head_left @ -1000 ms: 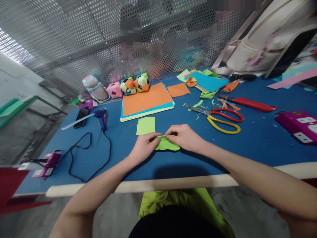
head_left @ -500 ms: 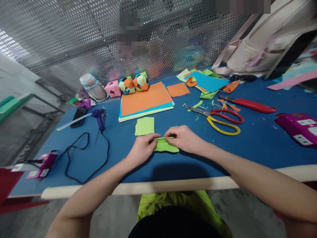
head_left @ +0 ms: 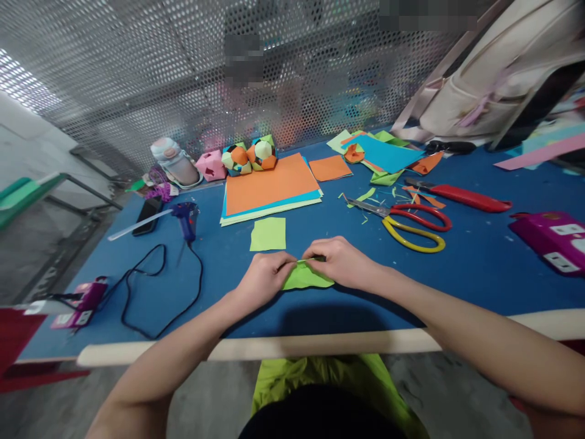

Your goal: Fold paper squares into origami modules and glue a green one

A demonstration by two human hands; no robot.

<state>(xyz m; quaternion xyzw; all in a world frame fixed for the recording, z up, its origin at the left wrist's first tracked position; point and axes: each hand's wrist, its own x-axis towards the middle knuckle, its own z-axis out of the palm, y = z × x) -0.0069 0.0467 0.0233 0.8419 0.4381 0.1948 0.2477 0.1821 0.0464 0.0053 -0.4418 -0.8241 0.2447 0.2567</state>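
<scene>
A bright green piece of paper (head_left: 305, 277) is pinched along its upper edge between my two hands, low over the blue table. My left hand (head_left: 265, 274) grips its left side with thumb and fingers together. On the right side, my right hand (head_left: 340, 261) has its fingers closed on the same edge. A pale green square (head_left: 268, 234) lies flat just beyond my left hand. Behind it rests a stack of sheets with orange on top (head_left: 272, 186).
Scissors (head_left: 397, 222), a red-handled tool (head_left: 470, 196) and paper scraps lie to the right, before a purple power strip (head_left: 548, 238). Leftward are a blue glue gun (head_left: 186, 221) with its looping cord, a phone (head_left: 147, 216) and a bottle (head_left: 176, 161). Folded paper balls (head_left: 262, 153) stand behind.
Both hands have shifted slightly toward me with the green paper. Its lower edge now spreads a little wider and nearer the table's front.
</scene>
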